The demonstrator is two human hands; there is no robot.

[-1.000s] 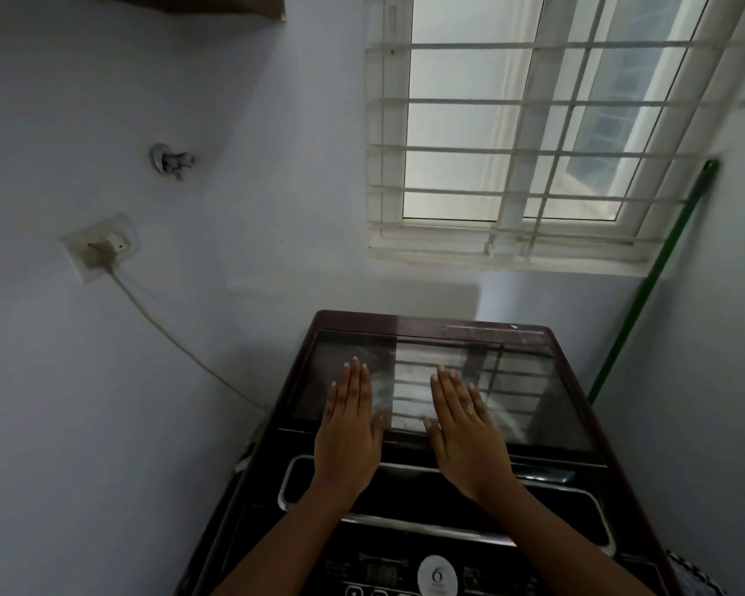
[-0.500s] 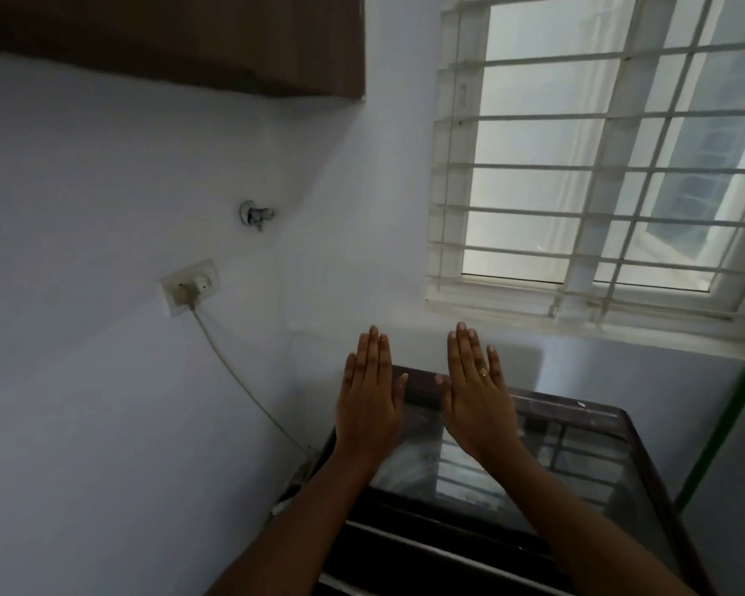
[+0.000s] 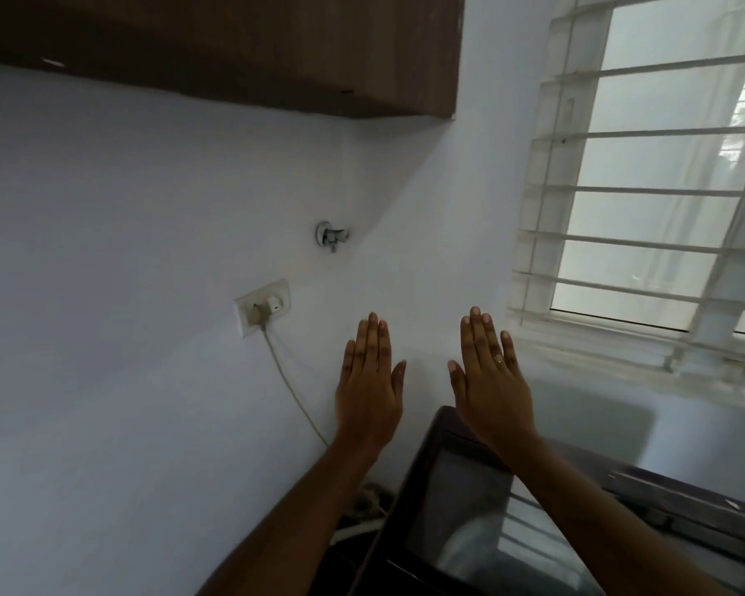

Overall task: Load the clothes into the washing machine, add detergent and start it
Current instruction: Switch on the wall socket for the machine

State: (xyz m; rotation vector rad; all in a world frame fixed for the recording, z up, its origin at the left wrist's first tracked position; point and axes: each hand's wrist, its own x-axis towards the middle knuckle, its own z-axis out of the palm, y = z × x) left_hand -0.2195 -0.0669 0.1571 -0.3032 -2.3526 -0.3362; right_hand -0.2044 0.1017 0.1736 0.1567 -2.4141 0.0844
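The dark maroon top-loading washing machine (image 3: pixel 422 501) fills the lower right, its glass lid (image 3: pixel 469 531) down and reflecting the window. My left hand (image 3: pixel 368 389) is held flat, fingers straight and together, in front of the white wall left of the machine. My right hand (image 3: pixel 489 380), with a ring on one finger, is held flat the same way above the machine's back left corner. Both hands hold nothing. No clothes or detergent are in view.
A wall socket (image 3: pixel 262 307) with a plug and a cable running down sits left of my hands. A water tap (image 3: pixel 331 235) is above it. A brown cabinet (image 3: pixel 233 49) hangs at the top. A barred window (image 3: pixel 654 200) is on the right.
The view has swung up and to the left, so the machine's control panel has left the frame. Both flat hands have risen from over the lid to in front of the wall.
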